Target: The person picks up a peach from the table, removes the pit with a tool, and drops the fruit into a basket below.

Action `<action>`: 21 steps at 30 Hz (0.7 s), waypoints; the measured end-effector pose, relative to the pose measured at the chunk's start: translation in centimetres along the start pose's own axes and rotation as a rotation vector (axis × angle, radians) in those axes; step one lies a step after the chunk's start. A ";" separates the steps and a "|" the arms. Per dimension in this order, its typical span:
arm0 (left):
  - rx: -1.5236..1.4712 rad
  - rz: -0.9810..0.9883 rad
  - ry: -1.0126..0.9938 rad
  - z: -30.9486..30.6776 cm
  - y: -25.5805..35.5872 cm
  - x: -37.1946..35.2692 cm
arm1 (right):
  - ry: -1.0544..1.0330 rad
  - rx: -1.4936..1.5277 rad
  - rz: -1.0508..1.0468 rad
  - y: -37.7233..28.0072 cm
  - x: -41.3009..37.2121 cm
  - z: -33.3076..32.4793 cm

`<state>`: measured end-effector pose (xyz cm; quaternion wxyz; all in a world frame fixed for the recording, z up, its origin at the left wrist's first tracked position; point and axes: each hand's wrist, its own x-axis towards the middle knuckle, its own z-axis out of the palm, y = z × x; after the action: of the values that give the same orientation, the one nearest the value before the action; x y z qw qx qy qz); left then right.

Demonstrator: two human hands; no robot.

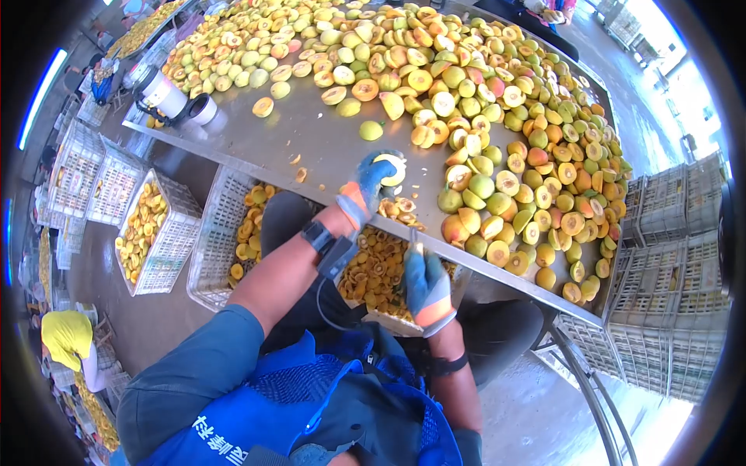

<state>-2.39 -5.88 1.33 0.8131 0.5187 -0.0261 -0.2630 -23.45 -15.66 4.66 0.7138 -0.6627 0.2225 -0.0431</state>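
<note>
My left hand (376,175), in a blue and orange glove, is closed around a yellow peach half (393,168) just above the metal table (287,147). My right hand (426,289), gloved the same way, is lower down at the table's near edge. Its fingers are wrapped round a short thin tool (416,235), whose tip points up; its exact kind is too small to tell. Small peach scraps (398,208) lie on the table between the hands. Below the edge, a container of peach pits and scraps (374,268) sits between my legs.
Halved peaches (497,101) are heaped across the far and right sides. A jug (160,92) and a cup (203,109) stand at the left. Crates of peach halves (155,237) stand left, stacked crates (668,303) right. A person in yellow (68,340) is at far left.
</note>
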 end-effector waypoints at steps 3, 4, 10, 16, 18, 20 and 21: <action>-0.267 -0.004 -0.039 1.9 -0.1 -4.3 | 0.030 -0.191 -0.259 0.0 1.3 0.7; -0.330 -0.008 -0.069 2.3 -0.1 -5.8 | 0.026 -0.286 -0.296 -1.1 1.3 0.8; -0.526 0.076 -0.083 4.3 -0.8 -11.2 | 0.016 -0.389 -0.220 -3.5 -0.7 2.0; -0.087 0.257 0.066 3.8 -2.2 -12.4 | -0.029 -0.474 -0.190 -2.1 -2.0 2.5; -0.489 0.096 0.003 4.7 -1.1 -13.9 | -0.026 -0.525 -0.261 -1.4 -2.3 2.6; -0.478 0.097 0.015 4.8 -1.2 -14.4 | -0.032 -0.484 -0.180 -2.1 -2.7 3.0; -0.473 0.097 0.022 4.8 -1.2 -14.6 | -0.021 -0.457 -0.146 -2.6 -2.9 3.1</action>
<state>-16.94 -3.57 5.87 0.9240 0.3145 0.0200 -0.2167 -24.32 -12.00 8.00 0.5426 -0.8217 0.1705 -0.0360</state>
